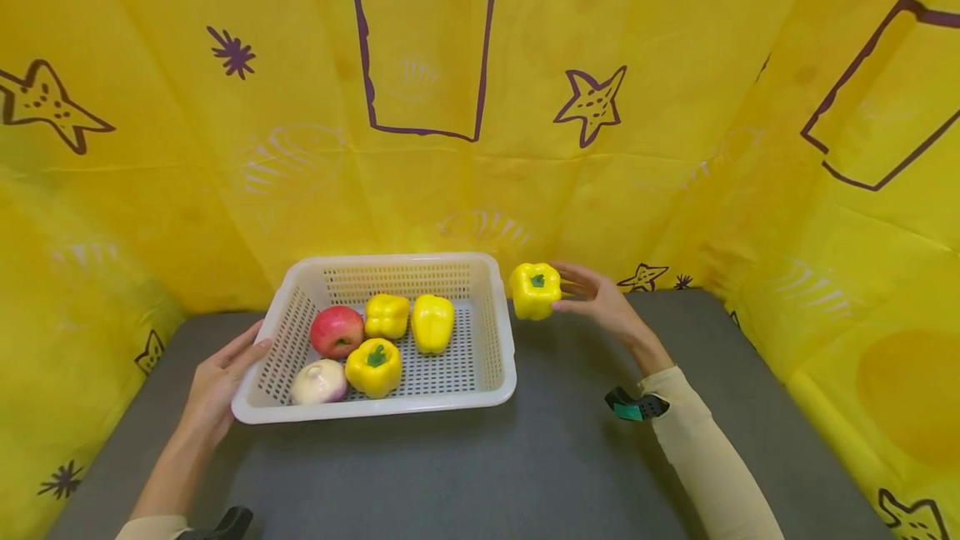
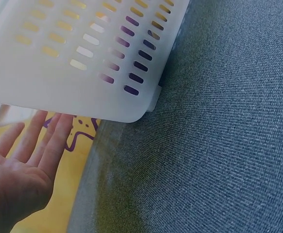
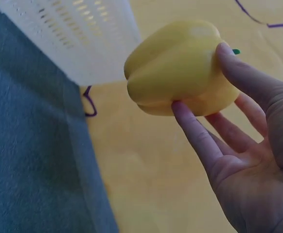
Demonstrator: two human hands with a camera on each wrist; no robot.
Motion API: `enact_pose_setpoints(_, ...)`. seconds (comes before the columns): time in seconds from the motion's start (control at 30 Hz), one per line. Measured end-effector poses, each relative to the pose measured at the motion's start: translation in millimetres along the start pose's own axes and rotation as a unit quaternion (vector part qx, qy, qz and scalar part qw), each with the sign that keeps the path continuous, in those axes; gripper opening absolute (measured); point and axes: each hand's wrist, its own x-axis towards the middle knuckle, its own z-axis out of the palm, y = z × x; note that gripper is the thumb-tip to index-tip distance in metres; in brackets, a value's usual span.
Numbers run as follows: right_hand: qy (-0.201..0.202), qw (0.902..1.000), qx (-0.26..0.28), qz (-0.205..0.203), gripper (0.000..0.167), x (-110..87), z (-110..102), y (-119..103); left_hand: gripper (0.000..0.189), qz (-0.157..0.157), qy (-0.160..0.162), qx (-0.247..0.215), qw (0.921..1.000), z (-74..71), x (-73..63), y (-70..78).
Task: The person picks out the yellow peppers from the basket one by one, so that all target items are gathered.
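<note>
My right hand (image 1: 592, 300) holds a yellow bell pepper (image 1: 536, 292) just outside the basket's right side, its green stem facing the head camera. In the right wrist view the thumb and fingers pinch the pepper (image 3: 180, 73) from either side. My left hand (image 1: 213, 390) is at the left end of a white plastic basket (image 1: 375, 411), thumb at the rim and fingers along the outside. Inside the basket lie a red apple (image 1: 337, 332), a white and purple turnip (image 1: 319, 382) and three yellow bell peppers (image 1: 373, 367).
The basket stands on a dark grey cloth-covered table (image 1: 450, 473). A yellow curtain (image 1: 420, 190) with purple drawings hangs behind the table and along both sides. Both wrists wear dark bands, the right band (image 1: 636, 407) with a green patch.
</note>
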Motion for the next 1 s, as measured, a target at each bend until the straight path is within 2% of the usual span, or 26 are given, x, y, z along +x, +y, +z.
enact_pose_setpoints(0.4,0.010,0.9991,-0.020,0.037,0.069,1.8,-3.0,33.6,0.068,-0.007,0.003,-0.004,1.0000,0.0,0.0,-2.0)
enact_pose_setpoints(0.63,0.014,0.9986,-0.027,0.043,0.070,0.0,-4.2,43.7,0.066,0.001,-0.003,-0.014,0.9999,0.4,0.3,-0.3)
enact_pose_setpoints(0.87,0.009,0.9978,-0.016,0.063,0.070,1.3,-9.7,60.7,0.061,0.025,-0.003,-0.020,0.9995,2.1,-2.1,-1.4)
enact_pose_setpoints(1.0,0.004,0.9977,-0.018,0.066,0.071,0.8,-12.1,68.5,0.060,0.024,-0.001,-0.020,0.9995,2.3,-2.7,-1.1)
